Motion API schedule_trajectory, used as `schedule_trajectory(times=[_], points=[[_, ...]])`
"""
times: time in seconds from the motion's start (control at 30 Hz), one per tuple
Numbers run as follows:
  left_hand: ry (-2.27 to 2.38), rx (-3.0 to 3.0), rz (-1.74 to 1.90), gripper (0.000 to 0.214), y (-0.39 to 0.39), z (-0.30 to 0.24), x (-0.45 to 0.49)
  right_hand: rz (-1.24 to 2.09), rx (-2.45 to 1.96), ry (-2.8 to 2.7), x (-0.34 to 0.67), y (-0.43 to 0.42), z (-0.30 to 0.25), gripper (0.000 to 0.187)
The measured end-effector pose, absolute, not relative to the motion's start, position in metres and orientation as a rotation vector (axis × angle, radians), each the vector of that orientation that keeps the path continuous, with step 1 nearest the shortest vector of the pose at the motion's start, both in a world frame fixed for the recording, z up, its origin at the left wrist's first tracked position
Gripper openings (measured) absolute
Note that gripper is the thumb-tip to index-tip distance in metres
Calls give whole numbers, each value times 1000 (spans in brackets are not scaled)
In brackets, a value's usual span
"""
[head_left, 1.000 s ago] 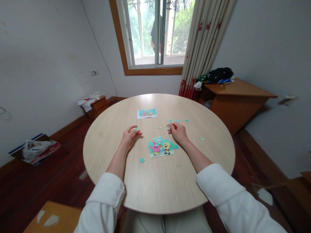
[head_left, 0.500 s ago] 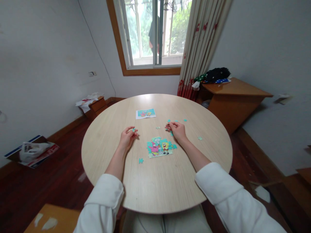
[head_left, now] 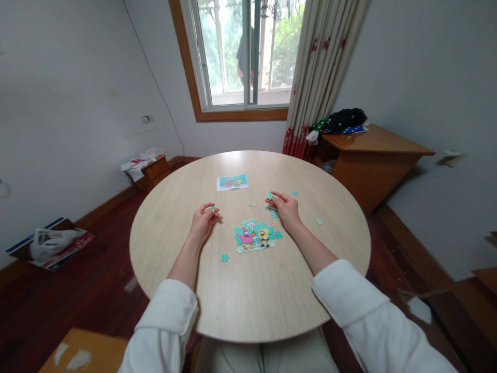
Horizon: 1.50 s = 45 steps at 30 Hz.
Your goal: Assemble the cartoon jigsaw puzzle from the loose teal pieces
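My left hand (head_left: 204, 217) is above the left-middle of the table, closed with a small teal puzzle piece (head_left: 213, 208) between the fingertips. Farther right, my right hand (head_left: 286, 210) pinches another teal puzzle piece (head_left: 269, 196). Loose teal pieces (head_left: 274, 213) lie just under its fingers. Between my forearms sits a partly joined jigsaw puzzle (head_left: 255, 237) showing cartoon figures, with uneven top and right edges. A single teal piece (head_left: 225, 258) lies to its lower left, and a pale piece (head_left: 252, 205) above it.
The round wooden table (head_left: 248, 305) holds a printed picture card (head_left: 232, 182) toward the back. Stray pieces lie at the right, one pale green (head_left: 319, 221) and one teal (head_left: 295, 192). Beyond are a window, a curtain (head_left: 318, 77) and a brown desk (head_left: 376, 142) with cloths.
My right hand's fingers have lifted and turned slightly, so a teal piece at their tips now shows its face. My left hand stays almost still with its piece.
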<state>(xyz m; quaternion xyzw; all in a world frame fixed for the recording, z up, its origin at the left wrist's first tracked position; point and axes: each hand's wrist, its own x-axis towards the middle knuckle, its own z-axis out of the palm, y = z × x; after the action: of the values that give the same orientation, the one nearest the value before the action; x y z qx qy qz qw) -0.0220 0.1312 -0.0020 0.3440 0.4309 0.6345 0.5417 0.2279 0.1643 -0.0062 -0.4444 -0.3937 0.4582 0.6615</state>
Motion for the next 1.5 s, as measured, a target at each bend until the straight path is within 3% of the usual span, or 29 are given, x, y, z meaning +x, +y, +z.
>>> schedule_trajectory(times=[0.3, 0.7, 1.27, 1.5], points=[[1048, 899, 1478, 32, 128, 1, -19, 1031, -1030, -909, 229, 165, -7, 18], [997, 971, 1427, 41, 126, -1, -18, 889, -1097, -950, 231, 167, -11, 31], [1000, 1021, 1400, 42, 126, -4, -17, 994, -1063, -994, 231, 167, -12, 42], [997, 1024, 1402, 45, 127, -5, -16, 990, -1060, -982, 230, 167, -12, 32]])
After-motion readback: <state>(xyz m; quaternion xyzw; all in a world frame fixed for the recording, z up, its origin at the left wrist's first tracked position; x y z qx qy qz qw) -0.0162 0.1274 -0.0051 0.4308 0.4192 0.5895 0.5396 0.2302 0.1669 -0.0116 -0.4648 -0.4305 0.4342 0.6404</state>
